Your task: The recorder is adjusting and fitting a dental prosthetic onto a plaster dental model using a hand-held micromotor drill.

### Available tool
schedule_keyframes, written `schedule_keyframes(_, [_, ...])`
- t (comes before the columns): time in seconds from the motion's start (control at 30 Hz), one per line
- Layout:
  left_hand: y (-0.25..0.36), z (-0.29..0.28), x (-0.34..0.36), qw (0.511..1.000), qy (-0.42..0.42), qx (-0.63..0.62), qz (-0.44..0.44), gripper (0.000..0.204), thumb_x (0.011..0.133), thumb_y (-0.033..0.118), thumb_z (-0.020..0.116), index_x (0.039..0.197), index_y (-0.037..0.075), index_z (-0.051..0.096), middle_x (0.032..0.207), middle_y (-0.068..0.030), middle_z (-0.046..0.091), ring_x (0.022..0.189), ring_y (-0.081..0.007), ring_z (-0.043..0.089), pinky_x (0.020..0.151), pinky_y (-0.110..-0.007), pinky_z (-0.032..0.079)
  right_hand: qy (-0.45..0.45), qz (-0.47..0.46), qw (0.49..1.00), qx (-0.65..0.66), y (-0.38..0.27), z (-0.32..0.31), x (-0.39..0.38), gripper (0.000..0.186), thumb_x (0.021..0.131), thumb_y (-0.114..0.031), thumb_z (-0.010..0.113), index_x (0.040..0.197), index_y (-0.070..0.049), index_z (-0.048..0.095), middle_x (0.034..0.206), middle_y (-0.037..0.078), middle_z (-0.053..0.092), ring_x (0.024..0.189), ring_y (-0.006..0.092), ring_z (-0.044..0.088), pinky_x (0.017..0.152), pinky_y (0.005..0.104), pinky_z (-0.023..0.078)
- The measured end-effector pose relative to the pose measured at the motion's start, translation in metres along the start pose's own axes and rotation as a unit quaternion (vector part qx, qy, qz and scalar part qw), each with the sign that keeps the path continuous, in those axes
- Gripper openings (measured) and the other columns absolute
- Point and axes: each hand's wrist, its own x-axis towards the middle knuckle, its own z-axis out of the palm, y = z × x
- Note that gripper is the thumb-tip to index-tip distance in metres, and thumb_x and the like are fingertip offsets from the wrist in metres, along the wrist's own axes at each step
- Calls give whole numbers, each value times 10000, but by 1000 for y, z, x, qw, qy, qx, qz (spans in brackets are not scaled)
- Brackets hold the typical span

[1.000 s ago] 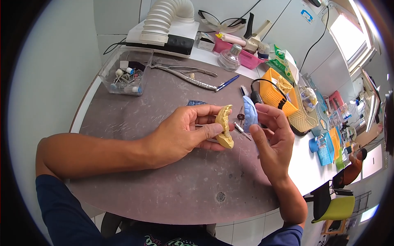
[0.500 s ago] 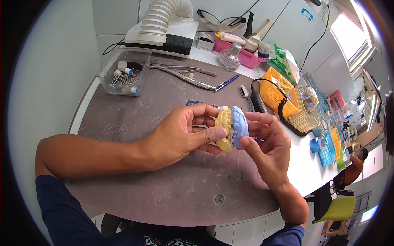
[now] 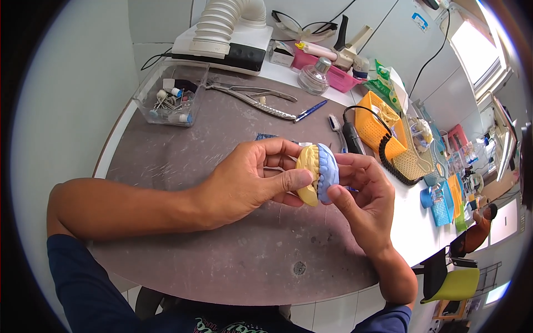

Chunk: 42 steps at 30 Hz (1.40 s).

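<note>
Between my hands, above the brown work mat, two dental casts meet with their rows of teeth facing. A yellow dental cast (image 3: 307, 176) is gripped by my left hand (image 3: 244, 173), thumb across its near face and fingers behind. My right hand (image 3: 366, 191) holds a blue dental cast (image 3: 328, 175) between thumb and fingers. The teeth of the two casts touch or nearly touch along an upright line. Both casts' far sides are hidden by my fingers. Behind my left fingers lies a small dark blue patterned piece (image 3: 266, 137) on the mat.
The brown mat (image 3: 211, 266) carries long-handled pliers (image 3: 255, 102), a blue pen (image 3: 311, 111), a toothbrush (image 3: 336, 126) and a black handpiece (image 3: 352, 137). A clear box of burs (image 3: 172, 100) stands back left. An orange basket (image 3: 377, 125) and a glass bottle (image 3: 314, 77) stand farther back.
The two casts have come closer together, their teeth now meeting where a small gap showed before. The yellow cast has turned slightly. The whole view has shifted a little.
</note>
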Motion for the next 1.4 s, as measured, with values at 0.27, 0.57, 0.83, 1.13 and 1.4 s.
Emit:
schedule_keyframes(0.27, [2, 1, -1, 1000, 5, 12, -4, 396, 944, 172, 627, 1262, -24, 493, 1113, -93, 621, 1005, -160, 638, 844, -310, 585, 1, 3, 1000, 3, 0, 0, 0, 416, 866, -83, 721, 1208, 43, 520, 1023, 129, 668, 950, 161, 662, 804, 269, 558])
schedule_keyframes(0.57, [0, 3, -1, 1000, 16, -14, 8, 415, 926, 196, 662, 1220, -55, 509, 1045, -100, 629, 937, -148, 653, 800, -265, 591, -4, 9, 1000, 7, -1, 0, 0, 421, 870, -89, 719, 1213, 45, 516, 1036, 138, 659, 943, 161, 659, 800, 270, 559])
schedule_keyframes(0.83, [0, 0, -1, 1000, -5, 15, 5, 396, 933, 161, 642, 1244, -35, 494, 1103, -97, 611, 1002, -160, 639, 851, -309, 584, 5, -1, 1000, 14, 0, -1, 0, 432, 868, -96, 723, 1215, 52, 512, 1041, 140, 657, 938, 160, 661, 795, 271, 566])
schedule_keyframes(1.13, [0, 0, -1, 1000, -3, 12, 2, 401, 921, 156, 660, 1235, -32, 499, 1099, -95, 610, 997, -159, 641, 843, -300, 583, 4, -1, 1000, 23, 0, 1, 1, 428, 874, -100, 716, 1216, 51, 508, 1044, 146, 652, 937, 163, 663, 783, 270, 576])
schedule_keyframes(1.4, [-1, 0, 0, 1000, 2, 13, 9, 393, 927, 169, 654, 1228, -34, 505, 1087, -94, 624, 990, -160, 647, 824, -291, 585, -11, 5, 1000, 26, 0, 0, 1, 414, 887, -85, 692, 1222, 59, 498, 1055, 152, 644, 949, 168, 660, 781, 270, 584])
